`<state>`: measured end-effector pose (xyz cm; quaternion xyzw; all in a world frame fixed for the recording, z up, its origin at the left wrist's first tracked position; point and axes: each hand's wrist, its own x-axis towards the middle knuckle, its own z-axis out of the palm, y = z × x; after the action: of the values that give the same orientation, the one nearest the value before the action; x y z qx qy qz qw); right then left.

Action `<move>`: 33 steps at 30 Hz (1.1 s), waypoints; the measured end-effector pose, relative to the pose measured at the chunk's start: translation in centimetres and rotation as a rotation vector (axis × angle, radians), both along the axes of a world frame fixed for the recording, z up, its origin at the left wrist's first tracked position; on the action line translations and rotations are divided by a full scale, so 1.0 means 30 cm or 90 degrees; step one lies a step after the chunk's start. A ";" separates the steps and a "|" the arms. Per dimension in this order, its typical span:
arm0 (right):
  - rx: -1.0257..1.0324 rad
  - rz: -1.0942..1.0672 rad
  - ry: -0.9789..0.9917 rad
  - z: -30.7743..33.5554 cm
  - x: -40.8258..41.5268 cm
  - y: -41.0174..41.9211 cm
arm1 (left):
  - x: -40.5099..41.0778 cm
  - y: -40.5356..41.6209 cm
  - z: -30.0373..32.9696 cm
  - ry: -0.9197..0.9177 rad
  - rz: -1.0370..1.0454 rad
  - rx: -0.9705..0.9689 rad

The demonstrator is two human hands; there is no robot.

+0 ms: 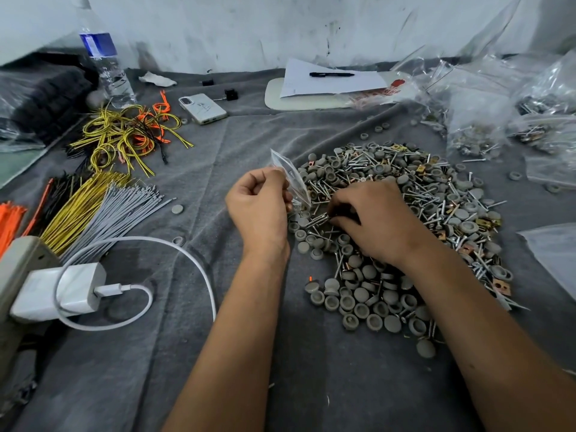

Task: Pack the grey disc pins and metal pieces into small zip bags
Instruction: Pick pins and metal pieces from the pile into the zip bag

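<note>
Left hand [260,204] is closed around the lower edge of a small clear plastic zip bag [291,179], thumb and fingers pinching it so it stands up tilted, mouth end pointing up and away toward the far left. Right hand [374,218] is palm-down on the near-left edge of the big heap of grey round disc pins and silver metal screws [405,219], fingers curled and closed over a few screws [318,219]; exactly how many, can't tell. Those screws lie roughly horizontal, long axis pointing left toward the bag. Key relation: bag sits just beside the right fingertips, up and to the left, nearly touching the heap edge. Judgement: next move is a short lift leftward, and the screws want tipping so their axis lines up with the bag mouth. Can't tell if the mouth is open. Everything rests on grey wrinkled cloth [199,353].
</note>
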<state>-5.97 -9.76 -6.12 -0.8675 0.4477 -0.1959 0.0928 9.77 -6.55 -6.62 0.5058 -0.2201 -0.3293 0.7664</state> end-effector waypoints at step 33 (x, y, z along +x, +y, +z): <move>-0.090 -0.007 -0.398 0.002 0.016 0.042 | -0.065 0.003 -0.027 -0.187 -0.157 0.038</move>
<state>-5.50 -8.51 -6.05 -0.7670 0.3878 -0.4841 0.1643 7.84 -6.45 -7.42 0.5404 -0.3800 -0.3495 0.6643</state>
